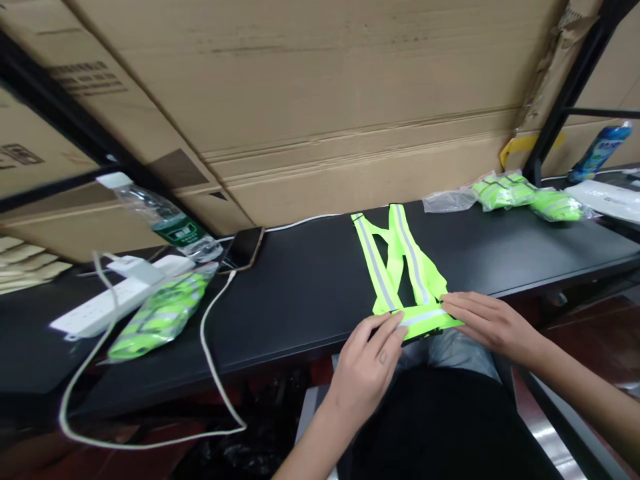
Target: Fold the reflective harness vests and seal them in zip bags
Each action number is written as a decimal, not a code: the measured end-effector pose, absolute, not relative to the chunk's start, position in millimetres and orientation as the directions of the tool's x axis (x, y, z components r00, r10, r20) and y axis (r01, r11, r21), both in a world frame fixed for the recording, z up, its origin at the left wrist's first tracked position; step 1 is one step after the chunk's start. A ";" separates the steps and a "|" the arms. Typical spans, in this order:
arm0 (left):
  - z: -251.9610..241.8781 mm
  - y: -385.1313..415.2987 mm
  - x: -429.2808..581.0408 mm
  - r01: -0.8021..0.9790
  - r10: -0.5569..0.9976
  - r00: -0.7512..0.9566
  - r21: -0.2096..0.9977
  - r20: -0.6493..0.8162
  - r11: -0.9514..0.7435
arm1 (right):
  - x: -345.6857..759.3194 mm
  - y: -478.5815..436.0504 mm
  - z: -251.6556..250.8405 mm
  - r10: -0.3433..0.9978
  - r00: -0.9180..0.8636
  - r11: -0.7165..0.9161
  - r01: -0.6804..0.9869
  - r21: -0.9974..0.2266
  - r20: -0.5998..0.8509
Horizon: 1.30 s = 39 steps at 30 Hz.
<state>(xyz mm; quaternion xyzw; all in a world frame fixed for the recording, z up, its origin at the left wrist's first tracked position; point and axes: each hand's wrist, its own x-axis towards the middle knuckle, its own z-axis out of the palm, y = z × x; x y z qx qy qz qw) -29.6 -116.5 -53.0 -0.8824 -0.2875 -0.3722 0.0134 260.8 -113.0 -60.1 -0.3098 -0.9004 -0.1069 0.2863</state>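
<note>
A neon green reflective vest [400, 267] with grey stripes lies spread on the black table [300, 293], its waist band at the near edge. My left hand [367, 363] rests at the band's left end, fingers curled and pinching it. My right hand [487, 320] lies on the band's right end, fingers stretched flat and pressing it down.
A bagged vest [163, 313] lies at the left beside a white power strip [115, 293], a water bottle [165, 220] and a phone [245, 248] on a white cable. More bagged vests [525, 193] sit far right. Cardboard boxes [320, 100] wall the back.
</note>
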 end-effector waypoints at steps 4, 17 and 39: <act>-34.7 -97.9 -32.4 0.492 0.607 0.576 0.360 0.548 -0.793 | 259.3 -96.9 -48.3 0.582 -0.592 0.760 0.640 -0.113 0.557; -36.4 -32.5 -13.9 0.781 0.890 0.364 0.432 0.273 -0.452 | 243.6 -34.7 -41.5 0.823 -0.437 0.553 0.763 -0.336 0.362; -38.8 -81.6 -34.0 0.670 0.781 0.466 0.410 0.416 -0.619 | 244.3 -69.7 -38.6 0.644 -0.616 0.710 0.702 -0.055 0.454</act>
